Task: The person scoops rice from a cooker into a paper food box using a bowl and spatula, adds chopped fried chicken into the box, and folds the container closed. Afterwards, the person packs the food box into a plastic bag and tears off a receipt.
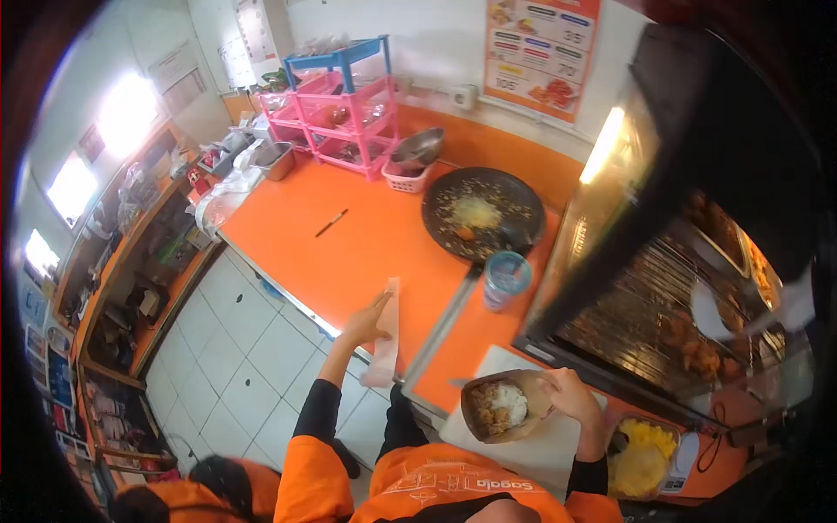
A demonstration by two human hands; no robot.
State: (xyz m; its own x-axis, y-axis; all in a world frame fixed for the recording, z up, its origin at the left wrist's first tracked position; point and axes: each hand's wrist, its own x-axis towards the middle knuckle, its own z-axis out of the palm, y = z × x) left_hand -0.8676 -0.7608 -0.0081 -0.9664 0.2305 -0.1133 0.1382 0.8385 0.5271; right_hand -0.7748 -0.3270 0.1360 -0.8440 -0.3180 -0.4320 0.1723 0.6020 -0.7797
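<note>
My left hand (368, 321) is open, its fingers spread on a strip of pale paper (390, 349) that lies over the front edge of the orange counter (296, 227). A brown paper box (525, 429) with white rice and brown food inside is tilted above a white cutting board (488, 362). The box's right flap is pinched in my right hand (571, 397). Just left of the box, part of a metal blade (457, 382) shows on the board.
A dark wok (445, 209) holds rice and bits of food, with a clear cup (506, 281) beside it. Behind stands a pink and blue rack (349, 113). Glass display case at right; yellow food tray (641, 462) at lower right; another person's orange sleeve at lower left.
</note>
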